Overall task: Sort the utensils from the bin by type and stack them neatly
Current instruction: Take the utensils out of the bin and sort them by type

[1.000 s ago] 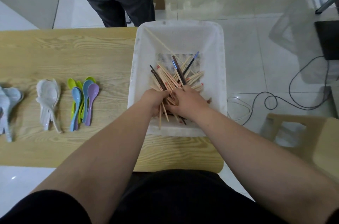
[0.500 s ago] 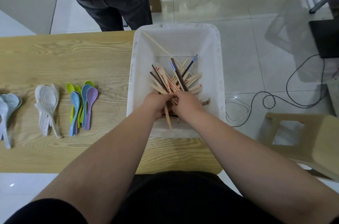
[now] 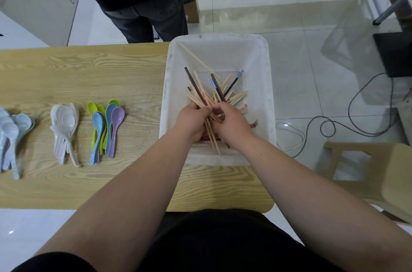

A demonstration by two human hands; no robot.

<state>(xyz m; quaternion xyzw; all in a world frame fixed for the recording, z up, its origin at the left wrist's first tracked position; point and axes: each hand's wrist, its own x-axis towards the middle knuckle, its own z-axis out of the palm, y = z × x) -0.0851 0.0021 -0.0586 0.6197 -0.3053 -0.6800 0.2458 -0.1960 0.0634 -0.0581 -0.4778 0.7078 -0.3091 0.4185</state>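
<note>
Head view: chopsticks (image 3: 207, 97) being gathered in the bin (image 3: 223, 48), spoons done.
On the desk (image 3: 89, 75) I count 3 sorted piles: pale blue spoons (image 3: 11, 135), white spoons (image 3: 64, 129), coloured spoons (image 3: 107, 129). No chopsticks are out yet. Left hand (image 3: 191, 122) and right hand (image 3: 231, 124) both have fingers curled round the bundle, in the bin's near half. Its long axis runs near-to-far, fanned, far ends pointing away from me.

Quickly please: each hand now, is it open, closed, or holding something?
Left hand: grips the chopsticks inside the bin.
Right hand: grips the same chopsticks.
</note>
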